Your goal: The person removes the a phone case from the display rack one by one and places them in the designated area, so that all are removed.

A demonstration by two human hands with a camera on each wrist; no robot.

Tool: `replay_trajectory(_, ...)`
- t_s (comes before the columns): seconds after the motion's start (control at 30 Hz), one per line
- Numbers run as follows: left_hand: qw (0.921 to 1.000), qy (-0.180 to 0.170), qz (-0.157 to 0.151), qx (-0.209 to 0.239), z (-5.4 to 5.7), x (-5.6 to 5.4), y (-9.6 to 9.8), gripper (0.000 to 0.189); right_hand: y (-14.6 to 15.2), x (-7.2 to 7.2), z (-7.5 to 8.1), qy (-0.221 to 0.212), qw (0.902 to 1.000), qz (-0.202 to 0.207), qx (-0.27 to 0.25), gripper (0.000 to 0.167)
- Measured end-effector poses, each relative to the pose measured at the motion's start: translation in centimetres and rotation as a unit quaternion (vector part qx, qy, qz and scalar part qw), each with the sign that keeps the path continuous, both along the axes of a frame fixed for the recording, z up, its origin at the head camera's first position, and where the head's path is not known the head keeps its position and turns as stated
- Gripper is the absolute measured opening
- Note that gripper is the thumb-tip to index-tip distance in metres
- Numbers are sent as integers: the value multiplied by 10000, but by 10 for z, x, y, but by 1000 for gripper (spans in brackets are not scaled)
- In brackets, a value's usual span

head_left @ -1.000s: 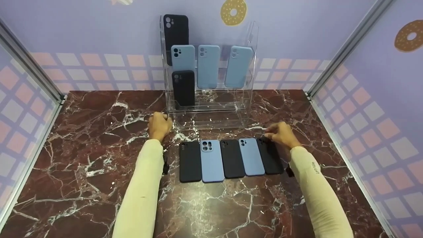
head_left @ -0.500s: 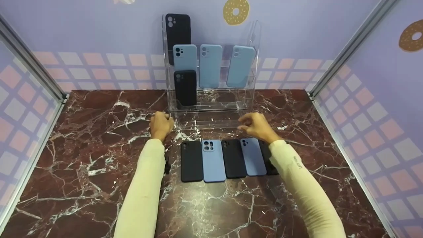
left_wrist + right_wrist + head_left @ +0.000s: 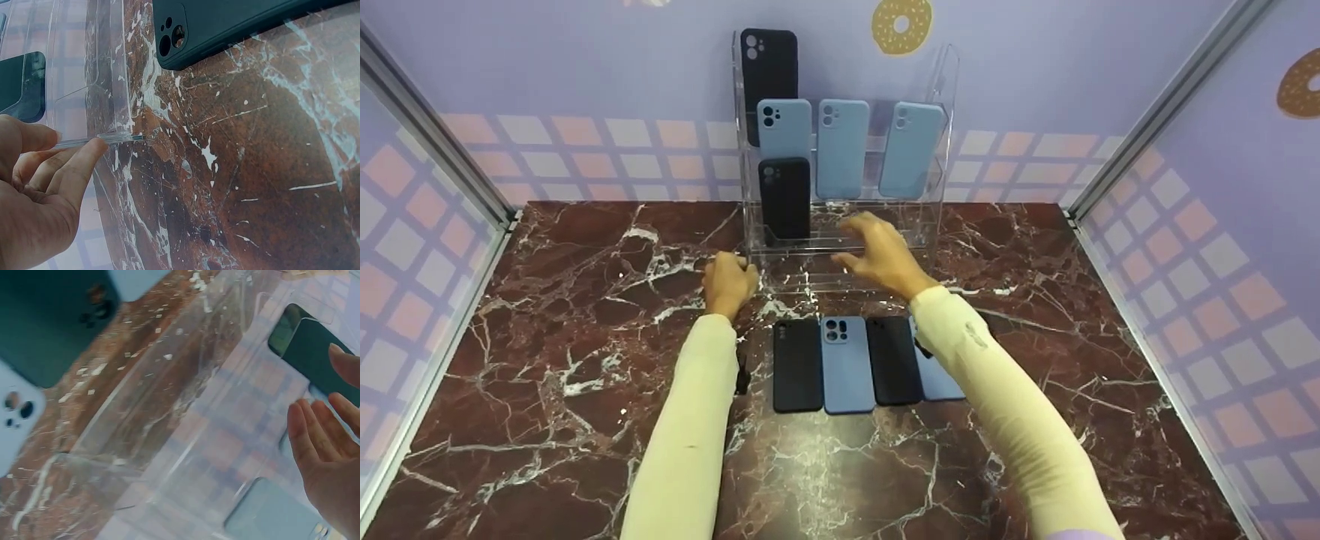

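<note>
My left hand (image 3: 729, 281) pinches the lower left edge of a clear acrylic display stand (image 3: 118, 138) between thumb and fingers. My right hand (image 3: 881, 251) holds nothing; its fingers reach out, spread from the thumb, before the stand's lower tiers. Left of those fingers, a black phone case (image 3: 785, 202) leans on a low tier. Light blue cases (image 3: 841, 146) stand on the tier behind, and another black case (image 3: 769, 64) leans at the top left. In the right wrist view, the right fingertips (image 3: 304, 424) overlap the cases on the stand.
On the marbled table (image 3: 585, 420), a black case (image 3: 797, 367), a blue case (image 3: 847, 371) and another black case (image 3: 894, 367) lie side by side in a row. At its right end, a blue case (image 3: 941, 379) is partly behind my right sleeve. Patterned walls enclose the table.
My right hand has moved left and forward from the black case at the row's right end to the stand, its fingers opening out. My left hand has stayed at the stand's edge.
</note>
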State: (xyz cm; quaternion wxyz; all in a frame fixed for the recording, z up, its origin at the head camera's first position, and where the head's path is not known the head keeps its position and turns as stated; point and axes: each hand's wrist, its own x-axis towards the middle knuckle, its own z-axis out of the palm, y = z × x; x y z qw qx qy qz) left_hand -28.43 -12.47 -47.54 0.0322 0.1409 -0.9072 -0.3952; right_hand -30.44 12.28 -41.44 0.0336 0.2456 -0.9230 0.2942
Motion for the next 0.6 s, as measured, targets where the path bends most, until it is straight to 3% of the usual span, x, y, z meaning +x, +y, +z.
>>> replay_trajectory(0.2,10000,-16,1,14,0,0,0,26,-21,-11,10,412,9989,179,-91,55)
replay_trajectory(0.6,9999,70,-62,-52,1,1,0,26,-48,-29,24,571,9976,382,-30,70)
